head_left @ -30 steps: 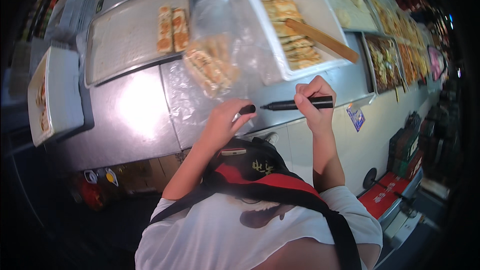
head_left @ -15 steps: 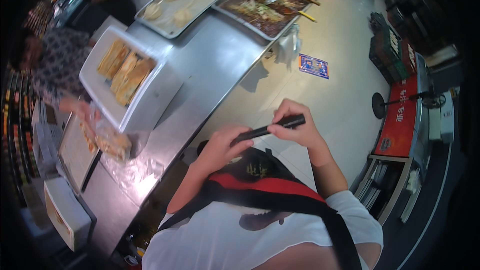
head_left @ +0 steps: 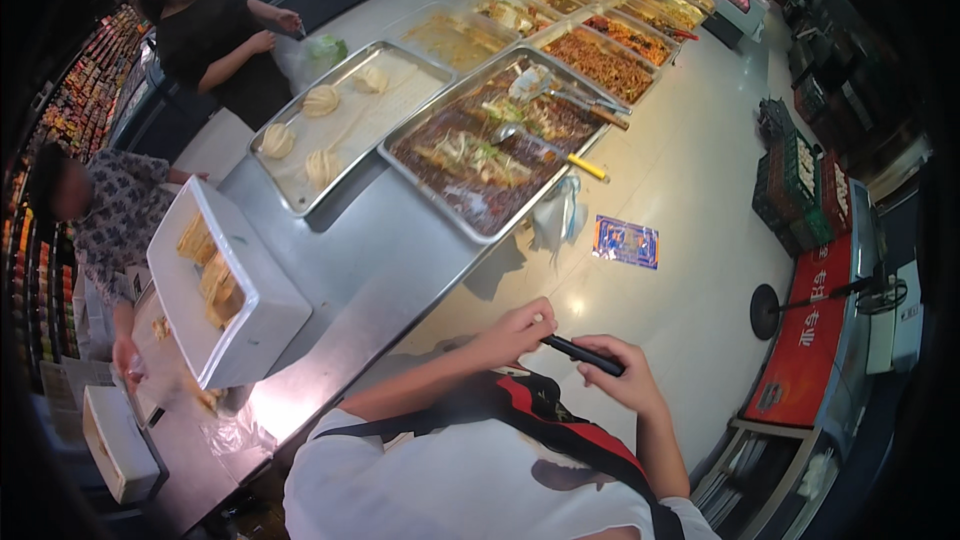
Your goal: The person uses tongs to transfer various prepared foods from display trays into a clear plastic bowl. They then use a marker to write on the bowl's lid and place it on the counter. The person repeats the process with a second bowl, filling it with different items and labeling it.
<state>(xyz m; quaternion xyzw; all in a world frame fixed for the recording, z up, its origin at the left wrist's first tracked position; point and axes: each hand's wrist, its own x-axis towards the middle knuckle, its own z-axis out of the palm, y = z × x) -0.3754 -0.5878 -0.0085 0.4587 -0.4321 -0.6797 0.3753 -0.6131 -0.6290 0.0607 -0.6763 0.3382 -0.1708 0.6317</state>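
- Just beside the near edge of the steel counter, both of the person's hands meet on a black marker pen, held clear of the counter and over the pale floor.
- Left hand: fingers pinched closed on the pen's left end, nearest the counter.
- Right hand: curled around the pen's right end, thumb on top of the barrel; the pen lies slanted between the two hands.
- On the counter, straight ahead of the hands, sits a large steel tray of dark sauced food with a yellow-handled utensil resting in it.
- Left of that tray on the counter is a second steel tray holding a few pale buns.
- A white tub with pieces of golden food stands at the counter's left end.
- Behind the counter, two other people stand; one in a patterned top rests a hand near a clear plastic bag.
- A blue leaflet lies on the floor to the right of the counter.
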